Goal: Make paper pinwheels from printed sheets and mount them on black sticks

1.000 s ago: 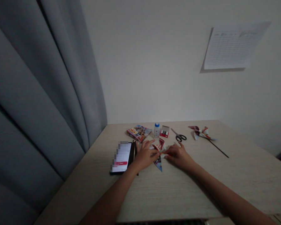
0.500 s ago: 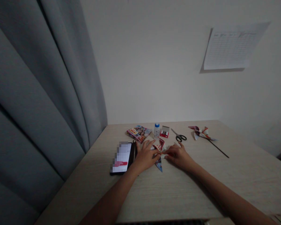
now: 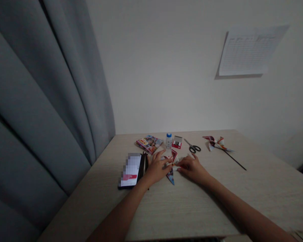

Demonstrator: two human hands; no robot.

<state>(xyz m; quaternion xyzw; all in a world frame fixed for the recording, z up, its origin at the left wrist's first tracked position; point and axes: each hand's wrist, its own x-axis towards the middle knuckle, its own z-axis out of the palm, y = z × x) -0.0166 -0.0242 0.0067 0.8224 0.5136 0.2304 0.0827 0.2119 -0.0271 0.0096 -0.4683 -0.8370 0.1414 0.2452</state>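
A folded paper pinwheel (image 3: 170, 177) with coloured print lies on the table between my hands. My left hand (image 3: 156, 168) is palm down, its thumb and forefinger closed on the pinwheel near its centre while the other fingers spread to the left. From the other side, my right hand (image 3: 192, 168) pinches the pinwheel close to the same centre. The fingers partly cover the folded blades, and the exact grip point is too small to make out. Beside my left hand lie dark thin sticks (image 3: 142, 168).
A phone (image 3: 130, 173) lies left of my left hand. Behind are printed paper sheets (image 3: 149, 144), a blue-capped bottle (image 3: 169, 141), a small red-and-white box (image 3: 177, 142) and scissors (image 3: 193, 147). A pinwheel on a dark stick (image 3: 218, 144) lies at right. A curtain (image 3: 73, 101) hangs left.
The fingers of my left hand have shifted slightly at the pinwheel's centre. Both hands stay on it in nearly the same place, and the other objects rest as before.
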